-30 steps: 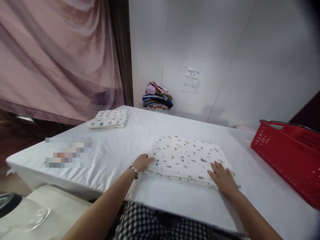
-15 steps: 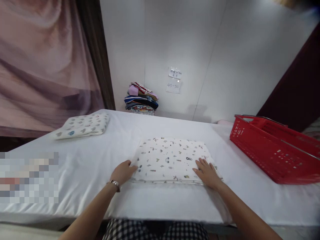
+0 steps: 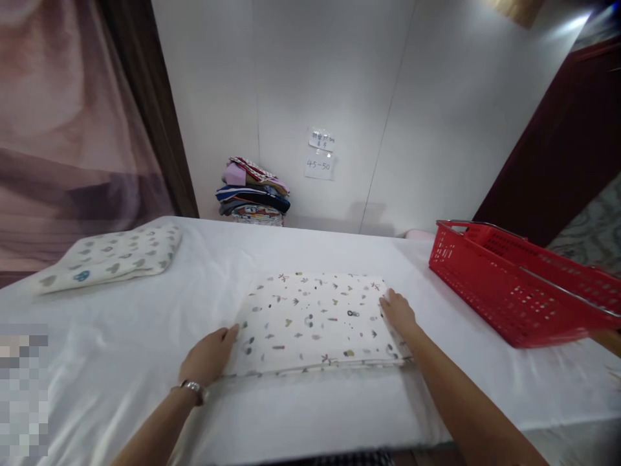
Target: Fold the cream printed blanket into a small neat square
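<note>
A white folded cloth [image 3: 310, 323] with small printed figures lies flat before me, its layered edge facing my side. At its left edge, my left hand [image 3: 209, 355], with a metal band on the wrist, is closed on the border with the thumb on top; the fingertips are partly hidden. My right hand [image 3: 400, 314] is closed at the right edge near the far corner, fingers together against the border. Off to the left on the same table rests another folded white cloth [image 3: 119, 255] with grey prints and one blue one.
A white sheet covers the table [image 3: 310, 414]. The red perforated basket [image 3: 504, 285] stands at the right. Against the wall is a pile of folded fabrics [image 3: 255, 194], left of two paper signs [image 3: 319, 166]. A pink curtain [image 3: 43, 129] hangs at the left.
My right hand has slid from lying flat on the cloth to its right edge, farther from me. My left hand stays at the left edge. The whole view has shifted slightly.
</note>
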A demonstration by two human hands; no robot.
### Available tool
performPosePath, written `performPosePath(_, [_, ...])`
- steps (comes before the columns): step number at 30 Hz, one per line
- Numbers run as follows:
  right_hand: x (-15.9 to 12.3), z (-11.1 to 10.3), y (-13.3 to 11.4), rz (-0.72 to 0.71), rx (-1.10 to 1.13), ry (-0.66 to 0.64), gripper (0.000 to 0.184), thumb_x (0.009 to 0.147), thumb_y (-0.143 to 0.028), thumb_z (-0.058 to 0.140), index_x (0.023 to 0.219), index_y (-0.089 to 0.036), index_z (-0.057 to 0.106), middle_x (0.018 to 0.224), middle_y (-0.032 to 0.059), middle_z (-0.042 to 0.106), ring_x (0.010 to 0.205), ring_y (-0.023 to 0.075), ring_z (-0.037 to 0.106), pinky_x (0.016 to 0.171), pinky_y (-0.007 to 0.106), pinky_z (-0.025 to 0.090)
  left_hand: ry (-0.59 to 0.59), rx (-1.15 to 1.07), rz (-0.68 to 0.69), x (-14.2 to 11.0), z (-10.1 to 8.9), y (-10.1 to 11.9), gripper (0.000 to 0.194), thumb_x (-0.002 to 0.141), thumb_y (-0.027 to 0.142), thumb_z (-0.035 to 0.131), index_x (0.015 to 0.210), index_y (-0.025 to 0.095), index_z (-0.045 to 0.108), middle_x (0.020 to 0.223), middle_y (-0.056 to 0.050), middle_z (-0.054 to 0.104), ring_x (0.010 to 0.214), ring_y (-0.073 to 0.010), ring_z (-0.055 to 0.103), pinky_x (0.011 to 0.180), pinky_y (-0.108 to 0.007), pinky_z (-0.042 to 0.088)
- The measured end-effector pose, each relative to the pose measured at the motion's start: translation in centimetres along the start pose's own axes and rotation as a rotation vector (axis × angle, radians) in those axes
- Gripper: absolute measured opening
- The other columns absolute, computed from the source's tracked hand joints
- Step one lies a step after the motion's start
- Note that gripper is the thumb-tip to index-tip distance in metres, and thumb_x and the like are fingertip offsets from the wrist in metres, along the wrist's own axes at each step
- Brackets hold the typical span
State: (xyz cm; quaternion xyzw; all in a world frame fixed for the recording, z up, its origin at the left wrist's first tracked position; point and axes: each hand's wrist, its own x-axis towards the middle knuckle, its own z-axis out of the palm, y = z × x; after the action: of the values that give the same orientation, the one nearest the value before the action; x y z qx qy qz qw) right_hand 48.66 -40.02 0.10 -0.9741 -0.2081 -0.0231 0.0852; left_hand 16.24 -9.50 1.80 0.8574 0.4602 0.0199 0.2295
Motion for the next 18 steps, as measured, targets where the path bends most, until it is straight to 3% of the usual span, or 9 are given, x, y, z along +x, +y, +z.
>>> performPosePath(7, [0.0, 1.1, 1.2, -0.027, -0.044, -0.028, 0.045, 0.089, -0.045, 0.021, 0.112, -0.015, 0.046, 0.105, 0.0131, 0.058, 0.099, 0.0255, 0.055, 0.078, 0.035, 0.041, 0.037, 0.013, -0.056, -1.5, 0.6, 0.5, 0.047, 0.085, 0.050, 0.023, 0.074, 0.020, 0.057, 0.082, -0.009, 0.067, 0.080, -0.0250, 0.061, 0.065, -0.032, 0.041])
performPosePath(15, [1.6, 2.4, 3.1, -0.064, -0.053, -0.088, 0.059, 0.085, -0.052, 0.017, 0.121, -0.013, 0.044, 0.112, 0.0177, 0.055, 0.106, 0.0304, 0.052, 0.083, 0.042, 0.043, 0.084, 0.001, -0.049, -1.5, 1.1, 0.0, 0.047, 0.086, 0.049, 0.026, 0.077, 0.019, 0.060, 0.085, -0.010, 0.067, 0.081, -0.0243, 0.061, 0.066, -0.032, 0.041])
performPosePath(18, [1.9, 2.0, 2.3, -0.143, -0.082, 0.031, 0.064, 0.084, -0.052, 0.019, 0.128, -0.010, 0.038, 0.124, 0.0188, 0.048, 0.113, 0.0320, 0.046, 0.087, 0.043, 0.042, 0.015, -0.074, -0.035, -1.0, 0.6, -0.1, 0.056, 0.087, 0.052, 0.021, 0.077, 0.017, 0.063, 0.087, -0.012, 0.068, 0.085, -0.0245, 0.062, 0.071, -0.032, 0.043])
